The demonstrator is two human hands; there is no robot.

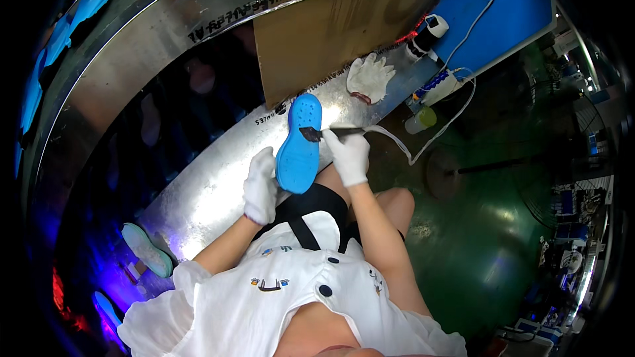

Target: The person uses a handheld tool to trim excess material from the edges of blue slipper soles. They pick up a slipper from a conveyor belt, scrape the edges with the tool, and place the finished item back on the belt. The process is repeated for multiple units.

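A blue shoe sole (pixel 299 158) with small holes at its far end is held upright in the picture above my lap. My left hand (pixel 260 187), in a white glove, grips its near left edge; the fingers partly disappear behind the sole. In my white-gloved right hand (pixel 349 157) is a brush (pixel 311 134) with a dark, flat head and a thin hose at the back of its handle. The brush head lies over the middle of the sole, at its right side. I cannot tell how firmly it touches.
A metal ledge (pixel 198 192) runs beneath the sole, with a cardboard sheet (pixel 317 39) behind. Beyond lie a white glove (pixel 370 78), a dark bottle with a white top (pixel 428 36) and a yellow-lidded jar (pixel 421 120). A pale green sole (pixel 147 249) rests at left.
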